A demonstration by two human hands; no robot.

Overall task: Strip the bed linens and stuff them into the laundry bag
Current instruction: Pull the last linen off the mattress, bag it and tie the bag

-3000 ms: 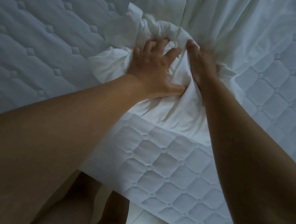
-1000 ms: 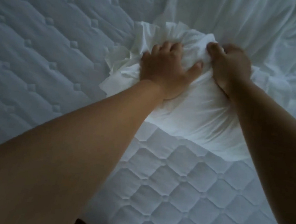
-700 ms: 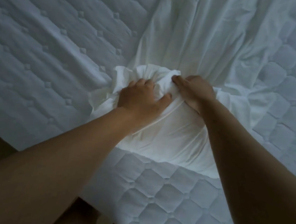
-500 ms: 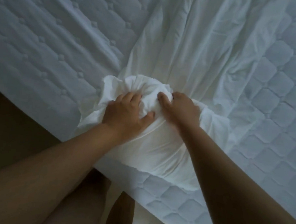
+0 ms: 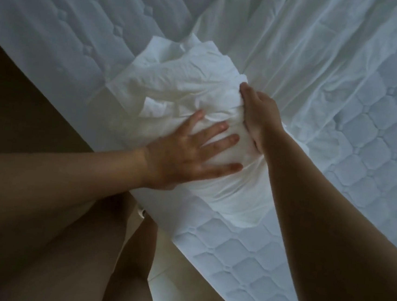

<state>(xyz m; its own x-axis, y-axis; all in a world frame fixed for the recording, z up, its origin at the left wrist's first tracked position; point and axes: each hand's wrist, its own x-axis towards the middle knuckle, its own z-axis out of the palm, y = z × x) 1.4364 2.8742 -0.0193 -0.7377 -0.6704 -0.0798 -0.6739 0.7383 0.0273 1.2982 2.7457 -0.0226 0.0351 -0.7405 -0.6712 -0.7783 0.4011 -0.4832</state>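
Note:
A bunched white bundle of linen (image 5: 184, 83) lies near the edge of the quilted mattress (image 5: 242, 259). From the bundle a loose white sheet (image 5: 288, 37) trails up across the bed. My left hand (image 5: 192, 154) lies flat on the bundle's near side with its fingers spread and straight. My right hand (image 5: 259, 115) is against the bundle's right side; its fingers wrap into the cloth and are mostly hidden. No laundry bag shows clearly.
The mattress edge runs diagonally from upper left to lower right. Below it are dark floor (image 5: 15, 98) at the left and my legs (image 5: 128, 265) close against the bed. More quilted mattress (image 5: 388, 134) lies bare on the right.
My left hand has let go of the bunched cloth and now lies flat with spread fingers. The bundle sits nearer the bed edge, and my right hand has moved to its right side.

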